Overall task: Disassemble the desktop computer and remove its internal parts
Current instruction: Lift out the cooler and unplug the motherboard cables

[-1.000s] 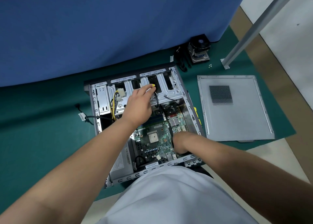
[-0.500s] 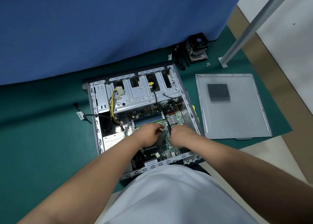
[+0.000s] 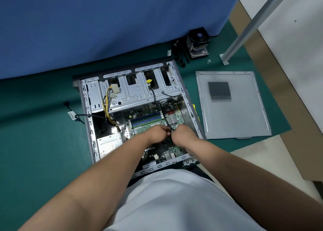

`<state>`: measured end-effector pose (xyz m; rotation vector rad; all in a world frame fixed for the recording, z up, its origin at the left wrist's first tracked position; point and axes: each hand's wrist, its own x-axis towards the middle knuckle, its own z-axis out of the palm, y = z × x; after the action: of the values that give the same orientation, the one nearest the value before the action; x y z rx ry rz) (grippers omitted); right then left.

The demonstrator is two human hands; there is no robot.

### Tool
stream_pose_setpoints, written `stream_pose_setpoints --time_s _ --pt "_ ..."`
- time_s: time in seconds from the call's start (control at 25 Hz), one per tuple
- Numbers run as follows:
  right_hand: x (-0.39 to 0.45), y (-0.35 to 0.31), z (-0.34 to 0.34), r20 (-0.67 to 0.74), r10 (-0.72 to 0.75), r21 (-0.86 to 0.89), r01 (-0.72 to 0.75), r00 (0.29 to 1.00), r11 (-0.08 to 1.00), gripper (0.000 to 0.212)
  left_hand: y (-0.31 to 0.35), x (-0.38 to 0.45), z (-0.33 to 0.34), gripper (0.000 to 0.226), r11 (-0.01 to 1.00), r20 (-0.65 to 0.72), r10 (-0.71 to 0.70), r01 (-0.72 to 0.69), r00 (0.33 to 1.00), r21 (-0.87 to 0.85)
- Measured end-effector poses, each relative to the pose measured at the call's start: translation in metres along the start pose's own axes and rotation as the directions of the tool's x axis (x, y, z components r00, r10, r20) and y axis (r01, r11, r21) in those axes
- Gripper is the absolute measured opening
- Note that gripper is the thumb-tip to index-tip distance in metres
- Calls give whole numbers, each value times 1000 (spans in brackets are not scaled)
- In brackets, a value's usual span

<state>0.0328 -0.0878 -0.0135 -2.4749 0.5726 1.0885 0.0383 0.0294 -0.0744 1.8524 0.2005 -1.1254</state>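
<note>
The open computer case (image 3: pixel 88 124) lies on its side on the green mat. Inside sits the green motherboard (image 3: pixel 148 119) with blue memory slots, below a silver drive cage (image 3: pixel 139 94). A black cable (image 3: pixel 153 98) with a yellow plug runs from the cage down to the board. My left hand (image 3: pixel 157 134) and my right hand (image 3: pixel 183 136) meet over the board's middle, fingers curled around that black cable where it reaches the board. What lies under the fingers is hidden.
The removed grey side panel (image 3: pixel 232 106) lies right of the case. A CPU cooler (image 3: pixel 198 44) and a few small screws (image 3: pixel 208 61) sit at the back by the blue curtain. A metal post (image 3: pixel 244 31) stands at the right. The power supply (image 3: pixel 109 144) sits lower left inside.
My left hand left the yellow plug on the drive cage and came down to the board's middle. It now meets my right hand at the black cable.
</note>
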Motion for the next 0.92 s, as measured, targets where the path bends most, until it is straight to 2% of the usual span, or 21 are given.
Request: stream_pose_setpoints --time_s 0.08,0.2,0.28,0.36,0.48,0.64,0.8,0.92 --pt "-4 0 2 -37 16 120 -11 999 993 42 0 -1 1 45 981 36 -12 19 999 -193" --pt "-11 -2 6 -30 -7 183 13 1000 983 42 4 -1 7 58 841 105 -6 62 994 -538" --pt "-15 -2 5 0 -27 193 26 1000 981 41 9 1 10 59 726 92 -31 86 995 -682" --pt "-16 0 1 17 -50 204 45 999 978 41 13 1 13 57 657 48 -37 61 998 -752" --pt "-21 3 -7 55 -92 213 78 994 974 38 11 -3 16 60 676 -10 1 -8 1000 -737" --pt "-26 4 -18 86 -178 130 166 980 978 40 0 -12 13 63 835 -113 75 -124 991 -536" --pt "-30 -3 -30 96 -259 53 255 961 965 17 -3 -18 10 37 860 -325 152 -287 933 -421" --pt "-34 -10 -42 98 -334 -29 338 937 941 10 -5 -22 7 22 888 -440 221 -366 870 -277"
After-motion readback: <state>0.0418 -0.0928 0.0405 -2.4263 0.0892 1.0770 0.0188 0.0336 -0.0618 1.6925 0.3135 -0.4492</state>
